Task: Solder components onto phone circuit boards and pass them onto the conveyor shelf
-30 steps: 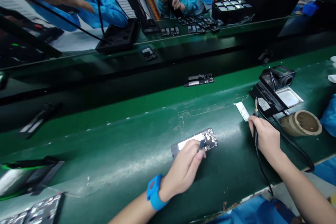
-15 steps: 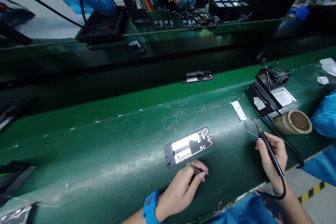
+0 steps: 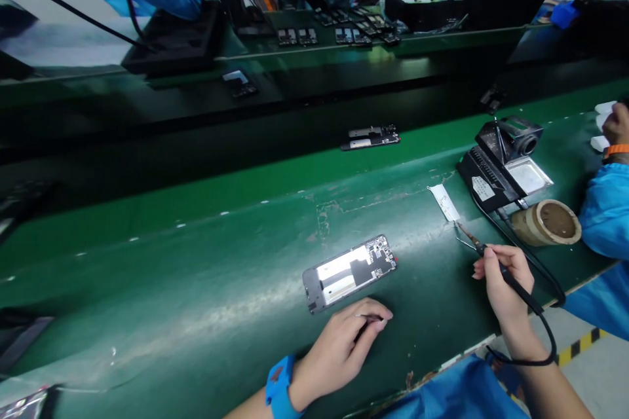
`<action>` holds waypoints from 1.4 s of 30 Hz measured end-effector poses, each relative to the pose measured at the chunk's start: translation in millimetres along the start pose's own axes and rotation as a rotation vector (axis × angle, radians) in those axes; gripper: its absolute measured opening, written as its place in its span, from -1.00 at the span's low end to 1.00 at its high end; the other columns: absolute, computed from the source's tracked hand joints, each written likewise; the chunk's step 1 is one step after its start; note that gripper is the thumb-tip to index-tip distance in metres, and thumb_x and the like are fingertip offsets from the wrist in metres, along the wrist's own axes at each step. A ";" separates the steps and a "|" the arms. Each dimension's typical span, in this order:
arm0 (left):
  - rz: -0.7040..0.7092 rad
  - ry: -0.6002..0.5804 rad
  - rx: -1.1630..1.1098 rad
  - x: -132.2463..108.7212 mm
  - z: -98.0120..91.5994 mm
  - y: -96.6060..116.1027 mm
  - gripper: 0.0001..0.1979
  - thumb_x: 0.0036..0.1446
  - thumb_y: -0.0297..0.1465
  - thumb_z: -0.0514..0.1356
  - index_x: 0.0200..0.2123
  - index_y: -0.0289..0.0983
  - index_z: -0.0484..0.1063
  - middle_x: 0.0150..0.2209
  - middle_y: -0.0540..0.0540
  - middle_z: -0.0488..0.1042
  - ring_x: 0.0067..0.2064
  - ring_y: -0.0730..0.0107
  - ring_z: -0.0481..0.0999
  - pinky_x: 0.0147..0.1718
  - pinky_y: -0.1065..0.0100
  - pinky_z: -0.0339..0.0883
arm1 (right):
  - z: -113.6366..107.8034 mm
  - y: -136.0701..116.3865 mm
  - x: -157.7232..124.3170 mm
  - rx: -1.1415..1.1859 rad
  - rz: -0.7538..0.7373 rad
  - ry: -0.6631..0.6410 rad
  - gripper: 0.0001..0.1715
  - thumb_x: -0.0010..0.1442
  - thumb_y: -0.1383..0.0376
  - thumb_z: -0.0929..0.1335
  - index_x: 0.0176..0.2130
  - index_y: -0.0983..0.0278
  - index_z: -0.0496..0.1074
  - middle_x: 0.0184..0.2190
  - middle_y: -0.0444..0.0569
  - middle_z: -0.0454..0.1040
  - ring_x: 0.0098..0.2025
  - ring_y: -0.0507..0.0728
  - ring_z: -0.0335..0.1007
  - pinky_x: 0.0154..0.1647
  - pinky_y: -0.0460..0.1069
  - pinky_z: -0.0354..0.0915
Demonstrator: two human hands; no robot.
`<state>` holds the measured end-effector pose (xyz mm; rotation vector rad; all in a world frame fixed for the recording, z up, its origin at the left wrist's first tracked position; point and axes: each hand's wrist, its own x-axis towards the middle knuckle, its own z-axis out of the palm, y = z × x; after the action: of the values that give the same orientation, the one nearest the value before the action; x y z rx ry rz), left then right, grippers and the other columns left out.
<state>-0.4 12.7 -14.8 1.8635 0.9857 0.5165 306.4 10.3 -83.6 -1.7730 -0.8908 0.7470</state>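
My right hand (image 3: 506, 281) grips a soldering iron (image 3: 515, 285) like a pen, its tip at the near end of a small white strip (image 3: 443, 203). Whether the tip touches the strip, I cannot tell. Just below it, a thin bent wire (image 3: 465, 244) runs toward my fingers; whether they hold it is unclear. My left hand (image 3: 341, 347), with a blue wristband (image 3: 281, 385), rests on the bench, its fingers pinched round a thin dark tool (image 3: 371, 319), mostly hidden. Right above that hand lies an opened phone (image 3: 346, 275) with its circuit board showing.
At right stand a soldering iron holder (image 3: 491, 173) and a brown round pot (image 3: 548, 222), with a co-worker's sleeve (image 3: 607, 209) beside them. Another opened phone (image 3: 371, 137) lies farther back. Across the bench, a person handles a dark device near several phone parts (image 3: 354, 35).
My right hand has brought the iron's tip left and down to the white strip's near end. A co-worker's hand has appeared at the right edge. My left hand has barely moved.
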 end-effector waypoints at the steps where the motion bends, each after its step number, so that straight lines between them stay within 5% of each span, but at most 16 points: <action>1: -0.002 0.000 -0.001 -0.6 0.1 -0.6 -0.79 0.36 -0.58 0.08 -0.04 -0.19 0.33 -0.11 0.05 0.49 -0.08 0.61 0.49 -0.09 0.56 0.37 | 0.7 -0.9 0.6 0.000 0.005 0.002 -0.63 0.29 0.10 0.42 -0.12 0.35 0.36 -0.47 -0.04 0.46 -0.53 0.09 0.43 -0.51 -0.01 0.42; 35: -0.028 0.027 -0.040 -1.4 3.1 0.9 -0.87 0.35 -0.56 0.11 -0.13 -0.29 0.42 -0.12 -0.01 0.53 -0.06 0.59 0.52 -0.07 0.53 0.38 | 0.7 0.9 0.4 0.031 0.007 -0.047 -0.60 0.28 0.08 0.43 -0.12 0.36 0.39 -0.47 -0.01 0.48 -0.53 0.09 0.44 -0.53 -0.03 0.42; 42: -0.103 0.082 -0.080 2.0 -21.0 11.7 -0.82 0.34 -0.53 0.16 -0.08 -0.21 0.52 -0.13 0.05 0.56 -0.08 0.63 0.55 -0.04 0.57 0.39 | -1.6 -6.1 -4.6 0.143 -0.098 0.034 -0.70 0.33 0.17 0.40 -0.12 0.36 0.36 -0.47 -0.04 0.48 -0.54 0.06 0.43 -0.51 -0.04 0.41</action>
<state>-8.9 22.9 5.4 1.7224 1.0934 0.5657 303.7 7.3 -76.9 -1.6000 -0.8734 0.6983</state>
